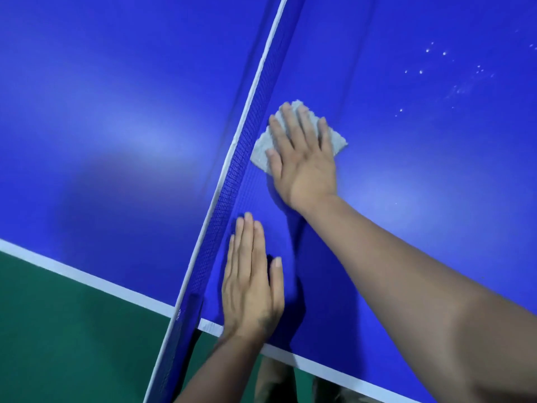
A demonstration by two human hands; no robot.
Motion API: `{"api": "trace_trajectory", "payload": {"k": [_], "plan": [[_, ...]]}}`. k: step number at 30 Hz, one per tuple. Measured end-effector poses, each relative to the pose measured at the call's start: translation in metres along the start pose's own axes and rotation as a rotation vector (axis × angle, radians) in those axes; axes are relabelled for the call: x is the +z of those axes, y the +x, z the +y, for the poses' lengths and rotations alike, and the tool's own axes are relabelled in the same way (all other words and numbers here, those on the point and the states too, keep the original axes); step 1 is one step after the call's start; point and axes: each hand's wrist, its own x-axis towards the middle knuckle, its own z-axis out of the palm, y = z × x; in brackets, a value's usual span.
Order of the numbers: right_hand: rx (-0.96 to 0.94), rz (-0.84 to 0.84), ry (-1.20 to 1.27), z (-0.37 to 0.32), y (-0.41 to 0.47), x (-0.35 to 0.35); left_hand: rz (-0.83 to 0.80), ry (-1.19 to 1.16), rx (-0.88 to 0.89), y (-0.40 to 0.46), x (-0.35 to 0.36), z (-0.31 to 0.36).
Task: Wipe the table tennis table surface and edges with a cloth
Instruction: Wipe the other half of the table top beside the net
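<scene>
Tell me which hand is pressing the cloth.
The right hand, flat on the grey cloth beside the net; the left hand rests on bare table.

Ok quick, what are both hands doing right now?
Left hand: open, flat on the table, holding nothing.
Right hand: open, fingers straight, pressing the cloth onto the table.

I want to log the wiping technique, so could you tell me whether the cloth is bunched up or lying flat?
Lying flat: the cloth lies against the table, pressed under the right hand's straight fingers.
</scene>
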Motion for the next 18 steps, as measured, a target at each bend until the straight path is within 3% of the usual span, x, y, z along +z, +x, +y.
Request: {"api": "trace_trajectory", "payload": {"k": [4,8,13,18], "plan": [[-0.094,-0.038,0.041,0.010,-0.043,-0.002,0.117,-0.173,0.064,0.077,-0.001,0.034],[-0.070,-0.056,0.021,0.036,-0.079,-0.011,0.134,-0.192,0.021,0.152,0.013,0.053],[0.075,0.014,0.007,0.082,-0.063,-0.020,0.111,0.028,0.133,0.208,0.045,0.041],[0.213,0.101,-0.016,0.100,0.010,-0.018,0.123,0.252,0.171,0.208,0.057,0.037]]}}
